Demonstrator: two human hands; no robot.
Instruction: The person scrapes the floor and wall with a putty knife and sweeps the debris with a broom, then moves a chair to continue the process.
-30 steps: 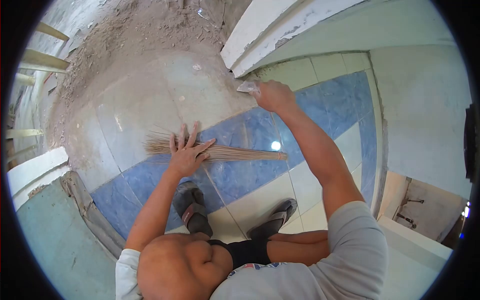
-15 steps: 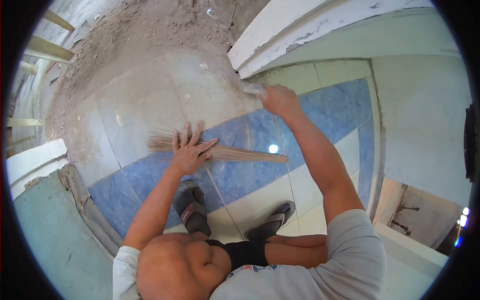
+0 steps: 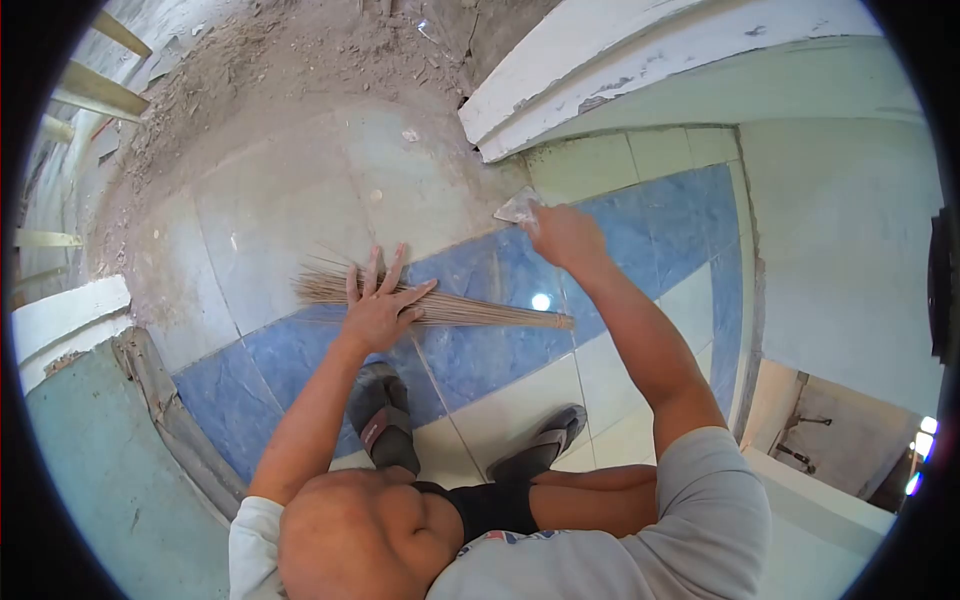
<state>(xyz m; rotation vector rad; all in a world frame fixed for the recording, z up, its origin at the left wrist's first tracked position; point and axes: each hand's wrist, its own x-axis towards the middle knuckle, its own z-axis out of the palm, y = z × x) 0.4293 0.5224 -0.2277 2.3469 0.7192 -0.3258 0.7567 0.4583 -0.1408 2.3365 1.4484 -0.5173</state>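
My left hand (image 3: 378, 312) lies with fingers spread on a stick broom (image 3: 500, 313), pressing it against the floor tiles. The broom's loose bristle ends fan out to the left, and its bound end points right. In my right hand (image 3: 568, 236) is a putty knife (image 3: 518, 206) with a flat triangular blade, dusty and pale. Its blade is low over the floor, where the dusty white tiles meet the blue tiles (image 3: 660, 215). My fingers hide the handle.
Dirt and rubble (image 3: 250, 60) cover the floor beyond the doorway. A chipped white door frame (image 3: 600, 60) stands at the upper right, a pale green wall (image 3: 840, 240) at the right. My slippered feet (image 3: 380, 410) are just below the broom. Wooden legs (image 3: 100, 92) show at the upper left.
My right hand has drawn the putty knife a little toward me, away from the door frame's foot, and the blade shows more clearly. My left hand and the broom stay in place.
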